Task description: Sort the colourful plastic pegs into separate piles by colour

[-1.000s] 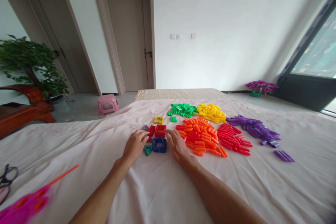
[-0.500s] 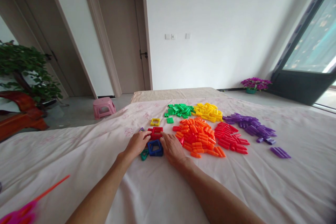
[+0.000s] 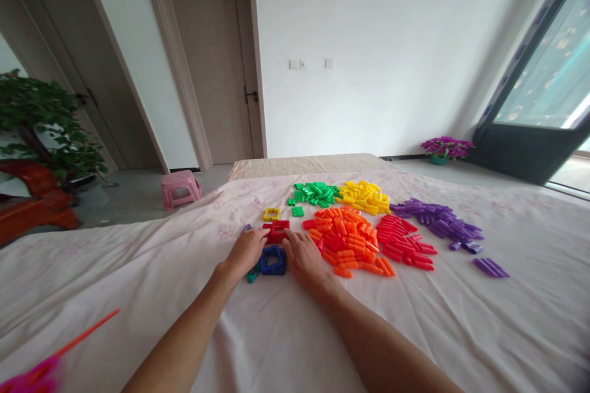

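Red square frames [image 3: 277, 231] lie on the cloth between my hands, and the fingertips of both hands touch their edges. My left hand [image 3: 247, 250] has its fingers closed on the frames' left side and partly covers a teal piece [image 3: 253, 272] and a small purple piece [image 3: 247, 228]. My right hand [image 3: 305, 255] lies low with its fingers together at the frames' right edge. Blue square frames [image 3: 273, 260] rest nearer to me, between the hands. Beyond the red ones sits a yellow square frame [image 3: 271, 214].
Piles of green [image 3: 317, 194], yellow [image 3: 365, 197], orange [image 3: 346, 238], red [image 3: 405, 242] and purple [image 3: 445, 221] pieces spread rightward across the cloth [image 3: 415, 325]. A blurred pink object [image 3: 34, 378] with an orange stick is at lower left. A pink stool [image 3: 181, 190] stands beyond the bed-like surface.
The red frames have shifted slightly to the right, and my left hand has moved right with them, covering more of the teal piece. My right hand has hardly moved.
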Demonstrator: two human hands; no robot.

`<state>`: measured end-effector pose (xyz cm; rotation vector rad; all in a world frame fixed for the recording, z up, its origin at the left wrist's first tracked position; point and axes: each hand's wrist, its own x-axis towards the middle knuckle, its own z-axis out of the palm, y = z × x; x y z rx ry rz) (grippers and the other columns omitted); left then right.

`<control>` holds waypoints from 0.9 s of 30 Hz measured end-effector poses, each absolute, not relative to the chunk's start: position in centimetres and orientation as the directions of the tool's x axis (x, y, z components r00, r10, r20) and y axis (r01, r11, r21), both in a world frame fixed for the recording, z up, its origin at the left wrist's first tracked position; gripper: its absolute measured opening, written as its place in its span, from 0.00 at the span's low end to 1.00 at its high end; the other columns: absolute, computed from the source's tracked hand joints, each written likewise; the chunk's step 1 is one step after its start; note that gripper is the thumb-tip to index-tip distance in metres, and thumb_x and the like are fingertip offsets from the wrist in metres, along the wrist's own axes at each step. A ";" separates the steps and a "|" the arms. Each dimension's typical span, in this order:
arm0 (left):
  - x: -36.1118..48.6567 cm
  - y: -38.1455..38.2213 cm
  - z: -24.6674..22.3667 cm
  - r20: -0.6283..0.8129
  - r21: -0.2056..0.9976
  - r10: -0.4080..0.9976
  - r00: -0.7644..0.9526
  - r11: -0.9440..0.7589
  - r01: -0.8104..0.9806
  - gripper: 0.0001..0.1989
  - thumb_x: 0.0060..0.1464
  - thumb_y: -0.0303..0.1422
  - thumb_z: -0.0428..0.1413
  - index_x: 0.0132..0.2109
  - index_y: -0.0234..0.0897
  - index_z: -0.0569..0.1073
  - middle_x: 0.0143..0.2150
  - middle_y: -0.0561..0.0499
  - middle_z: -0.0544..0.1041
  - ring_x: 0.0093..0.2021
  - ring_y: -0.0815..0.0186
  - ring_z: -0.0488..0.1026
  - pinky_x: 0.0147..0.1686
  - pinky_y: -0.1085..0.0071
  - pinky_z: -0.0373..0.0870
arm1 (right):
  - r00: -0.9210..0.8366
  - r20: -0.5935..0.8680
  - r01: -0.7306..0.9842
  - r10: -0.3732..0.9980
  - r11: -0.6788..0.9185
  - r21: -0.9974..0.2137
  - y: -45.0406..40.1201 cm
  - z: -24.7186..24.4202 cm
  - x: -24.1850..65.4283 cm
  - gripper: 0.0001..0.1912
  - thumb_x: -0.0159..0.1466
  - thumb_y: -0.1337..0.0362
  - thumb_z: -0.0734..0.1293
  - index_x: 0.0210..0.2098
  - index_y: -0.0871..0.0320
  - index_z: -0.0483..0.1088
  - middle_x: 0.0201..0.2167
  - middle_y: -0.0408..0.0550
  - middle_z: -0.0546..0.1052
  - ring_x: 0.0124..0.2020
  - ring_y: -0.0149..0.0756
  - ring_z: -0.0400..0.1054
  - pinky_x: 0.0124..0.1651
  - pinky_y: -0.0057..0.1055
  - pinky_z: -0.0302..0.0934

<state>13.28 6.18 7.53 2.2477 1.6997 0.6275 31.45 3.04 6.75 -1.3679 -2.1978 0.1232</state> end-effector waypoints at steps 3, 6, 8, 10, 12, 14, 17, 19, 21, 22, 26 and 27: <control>13.1 6.2 7.4 0.180 0.445 0.962 0.207 -0.267 0.855 0.17 0.59 0.28 0.50 0.51 0.39 0.78 0.51 0.43 0.80 0.50 0.61 0.76 0.52 0.68 0.66 | -0.336 0.391 0.803 0.857 0.478 -0.357 3.1 6.6 31.5 0.20 0.73 0.62 0.51 0.57 0.57 0.66 0.52 0.53 0.74 0.52 0.40 0.67 0.56 0.35 0.57; 12.4 6.4 7.3 0.180 0.459 0.967 0.180 -0.244 0.854 0.18 0.59 0.29 0.51 0.53 0.42 0.77 0.53 0.48 0.79 0.51 0.64 0.76 0.52 0.72 0.66 | -0.318 0.387 0.803 0.866 0.463 -0.376 3.3 6.2 31.5 0.21 0.73 0.62 0.51 0.60 0.59 0.63 0.52 0.55 0.74 0.52 0.41 0.67 0.57 0.36 0.57; 11.6 6.4 7.3 0.194 0.462 0.972 0.130 -0.207 0.862 0.19 0.59 0.29 0.51 0.56 0.42 0.75 0.54 0.49 0.78 0.52 0.66 0.75 0.51 0.74 0.66 | -0.276 0.383 0.807 0.881 0.429 -0.405 3.4 5.9 31.5 0.22 0.72 0.62 0.51 0.62 0.62 0.60 0.53 0.58 0.74 0.52 0.42 0.67 0.57 0.37 0.57; 10.5 6.5 7.1 0.220 0.449 0.974 0.055 -0.151 0.880 0.20 0.59 0.28 0.51 0.57 0.40 0.73 0.56 0.46 0.77 0.54 0.64 0.74 0.53 0.72 0.65 | -0.235 0.386 0.804 0.892 0.401 -0.439 3.6 5.6 31.4 0.23 0.72 0.61 0.52 0.63 0.63 0.59 0.53 0.59 0.73 0.54 0.43 0.66 0.57 0.38 0.58; 9.4 6.7 6.8 0.241 0.427 0.971 -0.007 -0.099 0.899 0.20 0.57 0.28 0.53 0.56 0.37 0.73 0.56 0.42 0.76 0.56 0.60 0.71 0.56 0.68 0.63 | -0.215 0.397 0.793 0.892 0.397 -0.463 3.6 5.5 31.4 0.23 0.72 0.61 0.53 0.63 0.63 0.58 0.54 0.60 0.72 0.55 0.44 0.65 0.57 0.38 0.58; 8.5 6.9 6.5 0.241 0.409 0.970 -0.036 -0.068 0.910 0.20 0.55 0.28 0.56 0.55 0.37 0.74 0.56 0.41 0.76 0.56 0.58 0.71 0.57 0.66 0.62 | -0.215 0.407 0.786 0.888 0.405 -0.467 3.6 5.4 31.4 0.23 0.71 0.61 0.53 0.63 0.62 0.59 0.53 0.60 0.72 0.55 0.45 0.65 0.56 0.39 0.58; 7.8 7.4 5.9 0.232 0.396 0.972 -0.034 -0.063 0.916 0.19 0.53 0.28 0.58 0.53 0.38 0.76 0.53 0.42 0.78 0.54 0.59 0.72 0.54 0.67 0.63 | -0.226 0.407 0.790 0.885 0.411 -0.455 3.6 5.5 31.5 0.22 0.71 0.62 0.53 0.61 0.62 0.61 0.51 0.60 0.73 0.52 0.45 0.67 0.56 0.40 0.59; 7.8 7.8 5.6 0.239 0.395 0.971 -0.023 -0.075 0.916 0.18 0.53 0.28 0.58 0.52 0.37 0.76 0.52 0.42 0.78 0.53 0.59 0.73 0.54 0.68 0.64 | -0.227 0.401 0.789 0.888 0.409 -0.459 3.5 5.6 31.5 0.21 0.71 0.62 0.53 0.60 0.63 0.62 0.50 0.60 0.73 0.51 0.44 0.67 0.55 0.40 0.59; 8.2 8.4 5.4 0.245 0.400 0.969 -0.011 -0.091 0.912 0.16 0.54 0.29 0.58 0.51 0.37 0.77 0.51 0.43 0.79 0.52 0.60 0.73 0.52 0.69 0.65 | -0.220 0.396 0.782 0.891 0.404 -0.475 3.5 5.7 31.5 0.21 0.71 0.62 0.53 0.60 0.63 0.62 0.50 0.60 0.73 0.52 0.43 0.67 0.56 0.39 0.60; 8.4 8.6 5.4 0.248 0.405 0.969 -0.005 -0.099 0.909 0.16 0.54 0.29 0.58 0.51 0.38 0.77 0.50 0.44 0.79 0.51 0.61 0.73 0.52 0.69 0.65 | -0.215 0.395 0.779 0.893 0.401 -0.482 3.5 5.7 31.5 0.21 0.71 0.62 0.53 0.60 0.63 0.62 0.50 0.60 0.73 0.53 0.43 0.66 0.56 0.38 0.59; 9.5 9.6 5.2 0.257 0.437 0.966 0.015 -0.130 0.890 0.16 0.54 0.28 0.57 0.50 0.37 0.78 0.49 0.44 0.79 0.50 0.60 0.74 0.52 0.68 0.65 | -0.201 0.397 0.770 0.896 0.395 -0.502 3.5 5.6 31.5 0.21 0.71 0.62 0.54 0.61 0.62 0.61 0.51 0.59 0.73 0.53 0.43 0.66 0.57 0.38 0.59; 9.7 9.7 5.1 0.259 0.449 0.966 0.015 -0.134 0.883 0.16 0.54 0.28 0.57 0.50 0.36 0.78 0.49 0.43 0.79 0.50 0.60 0.74 0.52 0.68 0.65 | -0.198 0.399 0.766 0.895 0.396 -0.506 3.6 5.5 31.5 0.21 0.71 0.62 0.54 0.61 0.63 0.61 0.51 0.59 0.72 0.53 0.43 0.66 0.57 0.39 0.59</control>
